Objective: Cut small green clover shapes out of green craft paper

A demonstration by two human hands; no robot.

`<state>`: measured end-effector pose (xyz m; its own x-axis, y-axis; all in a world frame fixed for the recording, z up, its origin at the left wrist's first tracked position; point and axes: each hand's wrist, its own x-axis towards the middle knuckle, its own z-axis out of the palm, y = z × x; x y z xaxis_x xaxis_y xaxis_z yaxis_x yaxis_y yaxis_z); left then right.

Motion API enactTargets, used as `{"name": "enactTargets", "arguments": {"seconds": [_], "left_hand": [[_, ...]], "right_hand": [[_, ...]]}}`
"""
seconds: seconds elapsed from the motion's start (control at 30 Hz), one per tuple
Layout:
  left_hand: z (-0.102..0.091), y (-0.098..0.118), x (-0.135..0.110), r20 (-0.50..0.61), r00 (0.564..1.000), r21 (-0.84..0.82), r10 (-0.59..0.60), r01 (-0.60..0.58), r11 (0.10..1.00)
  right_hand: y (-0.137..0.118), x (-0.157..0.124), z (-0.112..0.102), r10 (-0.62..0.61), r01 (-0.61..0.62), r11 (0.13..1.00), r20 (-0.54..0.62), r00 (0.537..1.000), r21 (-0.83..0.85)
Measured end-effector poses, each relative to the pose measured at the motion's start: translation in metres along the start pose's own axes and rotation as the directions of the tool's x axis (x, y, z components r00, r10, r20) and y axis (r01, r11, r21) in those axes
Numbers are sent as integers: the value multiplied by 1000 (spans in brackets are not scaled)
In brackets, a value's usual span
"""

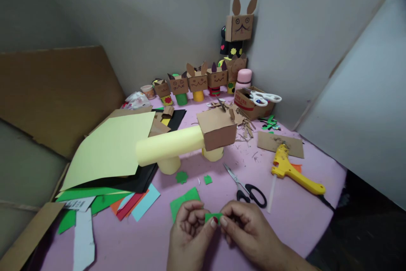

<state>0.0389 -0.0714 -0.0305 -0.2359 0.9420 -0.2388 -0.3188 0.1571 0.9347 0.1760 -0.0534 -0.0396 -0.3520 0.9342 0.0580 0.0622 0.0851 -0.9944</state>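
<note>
Between the fingertips of my left hand [190, 237] and my right hand [250, 231] is a small piece of green paper [213, 217], pinched from both sides. Just behind the left hand lies a larger green paper sheet [182, 203]. Beyond my fingers rest a green paper flower [182, 177] and a small green scrap [208, 179]. Black-handled scissors [245, 188] lie slightly spread past the right hand. Farther back stands an animal figure with a pale yellow paper-tube body [171, 144] and a cardboard box head [218, 129].
A yellow glue gun [296, 173] rests on a cardboard strip [263, 142] at right. Coloured paper sheets [111, 148] are stacked at left. Several box-headed animal figures [198, 83] line the back, near a pink bottle [243, 77] and a cardboard box [250, 108] holding white-handled scissors [269, 97].
</note>
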Motion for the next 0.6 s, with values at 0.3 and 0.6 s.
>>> {"name": "enactTargets", "arguments": {"seconds": [0.3, 0.6], "left_hand": [[0, 5, -2, -26, 1000, 152, 3, 1, 988], [-1, 4, -2, -28, 1000, 153, 5, 0, 988]], "right_hand": [[-4, -2, -2, -105, 93, 981, -65, 992, -172], [0, -3, -2, -67, 59, 989, -58, 996, -137]]}}
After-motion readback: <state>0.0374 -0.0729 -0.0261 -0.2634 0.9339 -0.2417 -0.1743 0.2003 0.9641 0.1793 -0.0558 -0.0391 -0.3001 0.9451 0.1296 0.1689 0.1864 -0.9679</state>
